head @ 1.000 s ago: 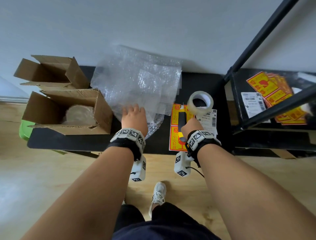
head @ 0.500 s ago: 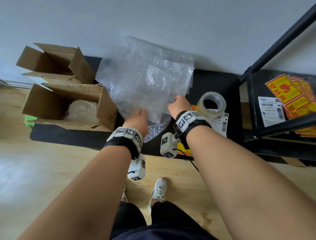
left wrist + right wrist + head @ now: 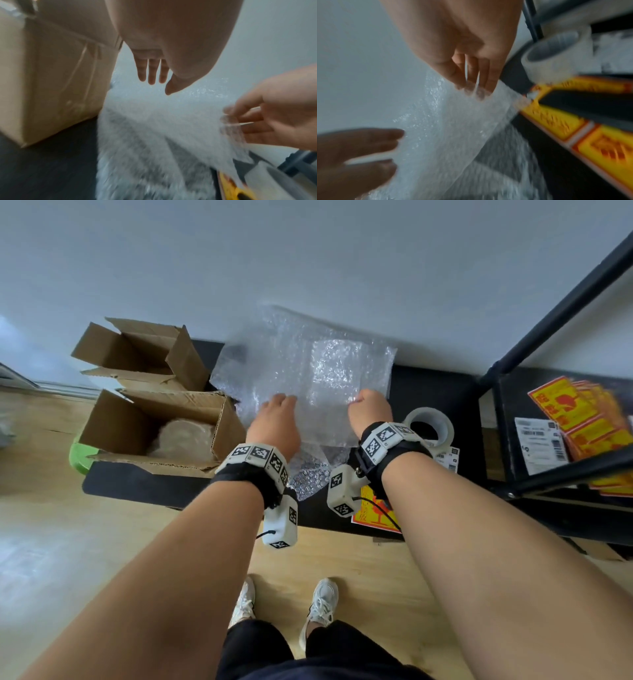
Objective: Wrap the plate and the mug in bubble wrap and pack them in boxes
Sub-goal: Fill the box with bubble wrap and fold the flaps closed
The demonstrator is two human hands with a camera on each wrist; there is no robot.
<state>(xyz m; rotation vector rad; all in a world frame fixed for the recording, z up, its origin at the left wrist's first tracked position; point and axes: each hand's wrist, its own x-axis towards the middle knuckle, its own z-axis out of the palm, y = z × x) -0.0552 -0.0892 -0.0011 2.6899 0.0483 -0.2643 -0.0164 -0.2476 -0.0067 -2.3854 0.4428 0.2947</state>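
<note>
Several clear bubble wrap sheets [image 3: 301,371] lie on the black table [image 3: 144,487] and lean against the wall. My right hand [image 3: 361,402] pinches the near edge of one sheet; the right wrist view shows its fingers [image 3: 476,88] curled on the bubble wrap [image 3: 453,128]. My left hand [image 3: 279,402] hovers over the wrap with straight fingers [image 3: 152,73] and holds nothing. A round bundle in wrap [image 3: 185,440] lies in the near cardboard box [image 3: 116,422]. No bare plate or mug shows.
A second open box [image 3: 144,354] stands behind the first, against the wall. A clear tape roll [image 3: 428,428] and yellow stickers [image 3: 373,513] lie right of the wrap. A black metal rack [image 3: 548,313] holding more stickers [image 3: 575,409] stands at the far right.
My right hand left the black-handled tool on the stickers, moved left and took hold of a bubble wrap edge. My left hand slid further onto the wrap.
</note>
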